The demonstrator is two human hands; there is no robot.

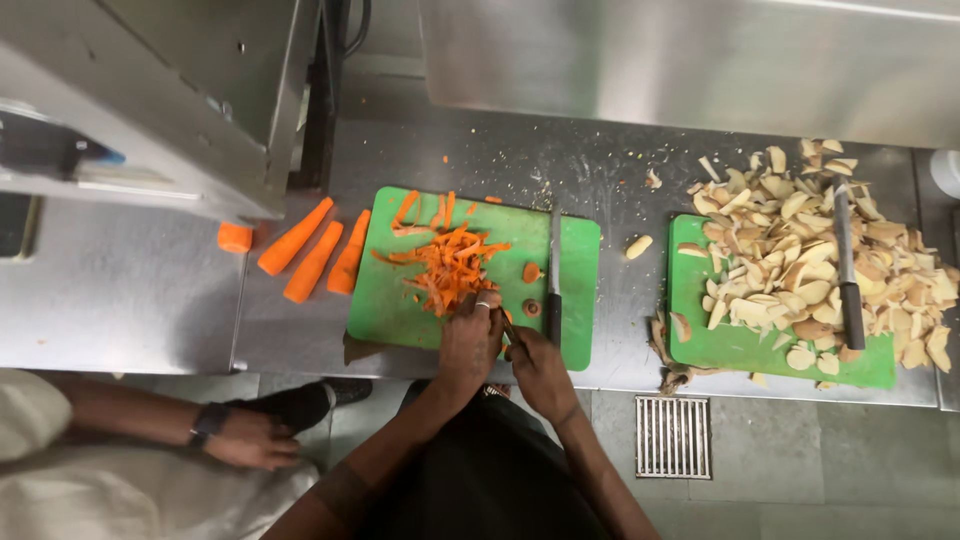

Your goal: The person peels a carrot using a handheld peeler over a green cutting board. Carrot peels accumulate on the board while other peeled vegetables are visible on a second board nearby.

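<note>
Here, my left hand (470, 340) grips a carrot (478, 300) over the green cutting board (400, 300). My right hand (538, 365) closes around a peeler (508, 328), beside the carrot peels (450, 265).

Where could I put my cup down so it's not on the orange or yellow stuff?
Bare steel counter lies left of the peeled carrots, and a narrower strip runs between the two green boards. The right board is heaped with peelings; the left board holds carrot shavings.

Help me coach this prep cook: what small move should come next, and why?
Probably sweep the carrot peelings aside. They cover the middle of the green cutting board right ahead of the left hand and right hand, while the peeled carrots wait off the board on the steel counter.
</note>
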